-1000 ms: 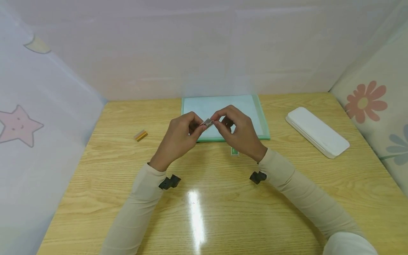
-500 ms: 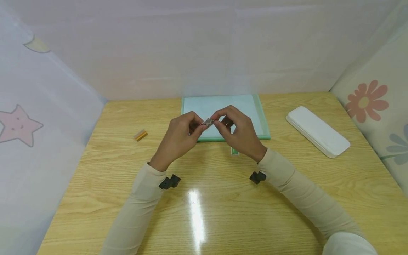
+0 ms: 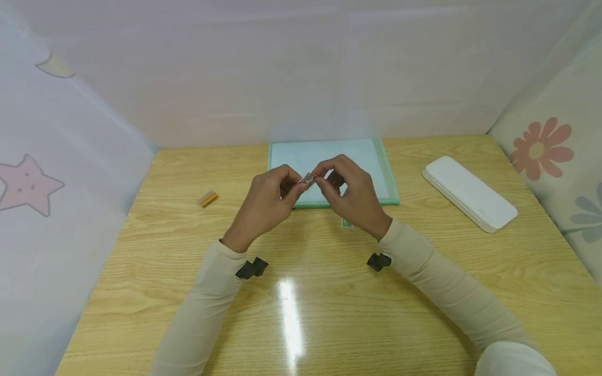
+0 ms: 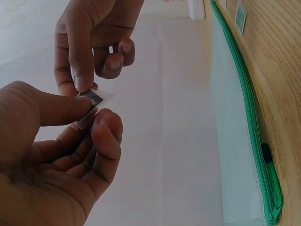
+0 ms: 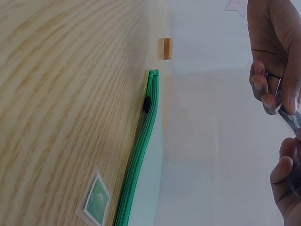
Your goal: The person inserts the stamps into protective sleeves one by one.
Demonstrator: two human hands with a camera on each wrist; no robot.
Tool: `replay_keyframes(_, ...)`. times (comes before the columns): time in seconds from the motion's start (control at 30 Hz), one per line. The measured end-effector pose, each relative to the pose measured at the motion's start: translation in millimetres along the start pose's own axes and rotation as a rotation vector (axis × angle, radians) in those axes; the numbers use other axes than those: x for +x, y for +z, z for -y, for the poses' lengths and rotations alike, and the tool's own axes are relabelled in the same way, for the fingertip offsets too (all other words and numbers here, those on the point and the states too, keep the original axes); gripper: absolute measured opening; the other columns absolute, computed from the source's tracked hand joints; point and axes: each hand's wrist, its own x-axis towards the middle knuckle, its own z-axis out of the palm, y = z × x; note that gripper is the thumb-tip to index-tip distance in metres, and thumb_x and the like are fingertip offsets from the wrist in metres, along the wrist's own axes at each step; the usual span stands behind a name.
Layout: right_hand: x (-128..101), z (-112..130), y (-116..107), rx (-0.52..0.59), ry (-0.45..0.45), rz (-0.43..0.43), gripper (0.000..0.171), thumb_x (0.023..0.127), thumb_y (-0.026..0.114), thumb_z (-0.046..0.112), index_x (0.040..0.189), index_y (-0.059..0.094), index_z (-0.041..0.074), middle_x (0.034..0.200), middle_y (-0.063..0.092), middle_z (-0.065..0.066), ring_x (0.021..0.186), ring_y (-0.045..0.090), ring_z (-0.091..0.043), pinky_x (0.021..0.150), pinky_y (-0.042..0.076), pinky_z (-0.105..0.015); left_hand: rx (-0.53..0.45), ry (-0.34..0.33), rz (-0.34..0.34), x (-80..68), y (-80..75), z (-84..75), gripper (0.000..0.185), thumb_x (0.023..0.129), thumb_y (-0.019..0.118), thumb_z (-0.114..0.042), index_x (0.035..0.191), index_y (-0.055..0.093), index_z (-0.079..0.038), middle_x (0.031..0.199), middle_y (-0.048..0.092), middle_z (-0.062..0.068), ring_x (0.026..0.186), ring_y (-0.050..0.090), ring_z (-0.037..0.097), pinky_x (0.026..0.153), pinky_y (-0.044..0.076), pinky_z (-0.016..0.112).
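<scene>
Hands (image 3: 308, 196) pinching sleeved stamp (image 3: 307, 180)

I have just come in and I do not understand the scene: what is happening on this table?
A person holds a small clear sleeve in the air between both hands, the left hand and right hand each pinching it above a green-zipped pouch. A green stamp, a small orange block and a white case lie on the wooden table.
</scene>
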Motion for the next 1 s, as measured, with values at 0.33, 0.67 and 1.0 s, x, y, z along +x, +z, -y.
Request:
replay_keyframes(0.33, -0.5, -1.7, 0.0, 0.006, -0.014, 0.017, 0.018, 0.091, 0.065, -0.011, 0.106, 0.064, -0.001, 0.095, 0.059, -0.013, 0.061, 0.048, -0.017, 0.056, 0.046, -0.034, -0.002, -0.009, 0.011, 0.6, 0.1, -1.1, 0.012, 0.101, 0.065, -0.021, 0.104, 0.065, -0.009, 0.087, 0.065, -0.001, 0.070, 0.062, 0.007, 0.063, 0.053, 0.030)
replay_keyframes(0.67, -0.3, -2.9, -0.9, 0.004, -0.011, 0.042, 0.021, 0.091, 0.064, -0.012, 0.108, 0.063, -0.001, 0.097, 0.059, -0.013, 0.062, 0.048, -0.018, 0.058, 0.048, -0.033, -0.009, -0.001, 0.004, 0.3, 1.5, -0.2, 0.011, 0.100, 0.066, -0.021, 0.101, 0.065, -0.010, 0.085, 0.064, -0.003, 0.067, 0.061, 0.007, 0.060, 0.051, 0.030)
replay_keyframes(1.0, 0.8, 1.8, -2.8, 0.063, 0.049, 0.047, 0.018, 0.091, 0.066, -0.012, 0.107, 0.065, -0.004, 0.093, 0.061, -0.014, 0.062, 0.057, -0.020, 0.058, 0.048, -0.036, -0.010, -0.018, 0.033, 0.4, 4.7, 1.0, 0.013, 0.100, 0.066, -0.022, 0.097, 0.063, -0.009, 0.084, 0.064, -0.002, 0.068, 0.060, 0.009, 0.060, 0.051, 0.031)
